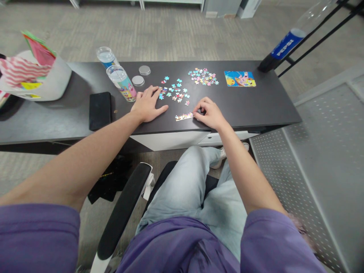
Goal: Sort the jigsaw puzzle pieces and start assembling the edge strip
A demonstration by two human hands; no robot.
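My left hand point(149, 105) rests on the dark tabletop with its fingers spread, the fingertips beside a loose group of puzzle pieces point(176, 90). Near the front edge lies a short strip of joined puzzle pieces point(183, 116). My right hand point(209, 113) is at the strip's right end, its thumb and index finger pinched on a puzzle piece there, mostly hidden by the fingers. Beyond it, a denser pile of puzzle pieces point(203, 77) lies towards the back. To the right of that pile is a colourful cartoon picture card point(240, 79), lying flat.
Two clear printed canisters point(125, 85) stand left of my left hand, with two round metal lids point(138, 80) nearby. A black flat case point(100, 110) and a white bin point(58, 81) are further left. A Pepsi bottle point(287, 44) stands at the right back corner.
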